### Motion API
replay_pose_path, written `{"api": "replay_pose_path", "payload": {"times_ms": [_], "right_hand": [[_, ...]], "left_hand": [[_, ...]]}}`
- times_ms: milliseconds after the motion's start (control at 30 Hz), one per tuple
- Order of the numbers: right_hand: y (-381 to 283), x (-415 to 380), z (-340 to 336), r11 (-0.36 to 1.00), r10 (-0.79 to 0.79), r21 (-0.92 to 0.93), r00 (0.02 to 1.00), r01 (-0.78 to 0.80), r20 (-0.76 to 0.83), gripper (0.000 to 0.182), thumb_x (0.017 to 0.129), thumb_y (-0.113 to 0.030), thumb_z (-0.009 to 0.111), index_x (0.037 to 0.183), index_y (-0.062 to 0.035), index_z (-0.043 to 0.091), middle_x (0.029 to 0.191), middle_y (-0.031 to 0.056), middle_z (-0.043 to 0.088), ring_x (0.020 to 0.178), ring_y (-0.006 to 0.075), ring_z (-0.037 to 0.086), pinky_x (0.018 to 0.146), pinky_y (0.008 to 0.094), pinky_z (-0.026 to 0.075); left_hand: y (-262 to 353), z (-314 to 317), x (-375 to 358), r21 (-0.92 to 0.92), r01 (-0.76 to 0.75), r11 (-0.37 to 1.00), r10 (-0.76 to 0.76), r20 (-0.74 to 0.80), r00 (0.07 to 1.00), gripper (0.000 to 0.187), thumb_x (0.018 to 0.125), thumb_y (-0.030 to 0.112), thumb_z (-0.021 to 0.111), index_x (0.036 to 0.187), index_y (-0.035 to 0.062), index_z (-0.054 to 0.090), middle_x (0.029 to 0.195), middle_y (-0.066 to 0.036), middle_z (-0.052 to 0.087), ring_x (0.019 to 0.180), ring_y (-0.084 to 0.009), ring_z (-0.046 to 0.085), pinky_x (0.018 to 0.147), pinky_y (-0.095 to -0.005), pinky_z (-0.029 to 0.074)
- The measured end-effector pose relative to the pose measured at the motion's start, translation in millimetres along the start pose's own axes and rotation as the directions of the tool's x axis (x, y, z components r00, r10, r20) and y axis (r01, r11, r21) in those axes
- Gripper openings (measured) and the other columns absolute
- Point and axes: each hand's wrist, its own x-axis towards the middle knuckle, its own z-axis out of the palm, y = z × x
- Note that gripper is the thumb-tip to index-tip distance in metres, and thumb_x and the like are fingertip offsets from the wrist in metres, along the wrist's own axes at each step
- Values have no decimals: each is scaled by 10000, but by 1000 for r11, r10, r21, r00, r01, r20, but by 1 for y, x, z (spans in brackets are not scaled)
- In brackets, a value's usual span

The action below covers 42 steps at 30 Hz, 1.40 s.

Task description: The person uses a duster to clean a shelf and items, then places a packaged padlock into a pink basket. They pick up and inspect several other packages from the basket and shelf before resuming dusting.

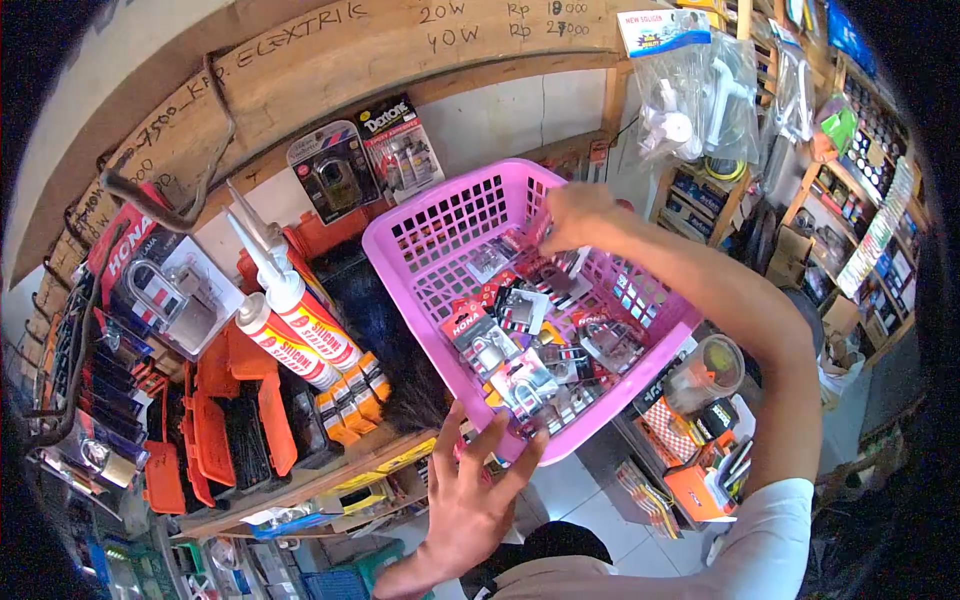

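A pink plastic basket (pixel 415 300) holds several carded padlocks in clear packs, some with red HONA headers, such as one padlock pack (pixel 485 345) near its left side. My left hand (pixel 475 490) is at the basket's near edge, fingers spread, the fingertips at the rim. Over the far right part of the basket, my right hand (pixel 580 215) reaches in with its fingers bent down and together beside the packs. What those fingers hold, if anything, is hidden.
Silicone tubes (pixel 310 320) and orange bins (pixel 210 420) stand left of the basket. Carded padlocks (pixel 170 290) hang from metal hooks at the left. Bagged taps (pixel 670 115) hang at the upper right. A clear tub (pixel 710 365) sits below my right arm.
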Motion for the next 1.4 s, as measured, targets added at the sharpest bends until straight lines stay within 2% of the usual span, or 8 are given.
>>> {"api": "replay_pose_path", "payload": {"times_ms": [467,600,867,1067,1133,1267,1367,1400], "right_hand": [[51,-250,-12,185,340,960,902,211,-264,996,504,-382,884,1319,44,501,1200,131,609,1088,198,599,989,305,426],[54,-304,39,110,126,994,992,-5,-9,1001,482,-328,888,1331,35,502,1080,72,636,971,149,604,853,257,457],[-6,-327,153,-350,-245,815,885,-462,396,769,669,-99,857,1343,-11,497,1034,39,674,910,119,621,803,274,499],[-81,-322,220,333,17,887,943,-320,334,794,697,-295,856,1326,11,480,1060,142,648,947,217,644,830,335,505],[-84,-311,216,400,-4,845,921,-355,389,776,736,-428,800,1300,9,493,973,182,652,861,273,661,769,374,513],[-82,-295,233,482,-335,836,827,-262,452,855,860,-676,516,1442,-66,376,965,238,665,918,395,660,787,471,520],[-76,-268,211,562,-414,778,720,-279,557,794,867,-689,484,1353,-61,476,944,225,668,896,393,664,767,483,522],[-80,-264,219,594,-329,779,823,-202,464,726,886,-645,503,1306,-53,507,924,219,667,869,382,669,759,477,527]], "left_hand": [[16,5,-34,-214,-67,974,52,-74,996,522,751,319,780,1237,198,633,1465,-213,345,1354,-471,288,1070,-600,286],[24,42,-55,-998,-12,58,472,17,882,512,896,354,652,1327,104,536,1457,-197,358,1354,-379,351,1083,-527,310],[67,206,-120,-401,609,-684,238,666,707,834,890,601,521,1468,50,282,1474,-169,373,1369,-328,356,1114,-493,297],[25,284,-172,-17,384,-923,248,736,630,516,970,447,497,1353,103,462,1266,-64,537,1116,-207,558,876,-342,498],[37,222,-120,-521,622,-585,-201,836,510,462,952,441,519,1257,94,541,1194,-60,592,1059,-211,609,849,-350,529],[29,162,-91,-83,557,-826,-173,979,-110,569,930,548,464,1255,88,544,1119,-119,628,1006,-317,640,891,-530,512],[26,140,-84,-56,490,-870,-88,995,-43,715,886,633,466,1361,99,483,1382,-151,511,1247,-314,515,1057,-636,342],[17,166,-121,95,242,-966,181,915,361,727,887,630,455,1387,103,455,1424,-163,461,1287,-343,465,1062,-677,287]]}}
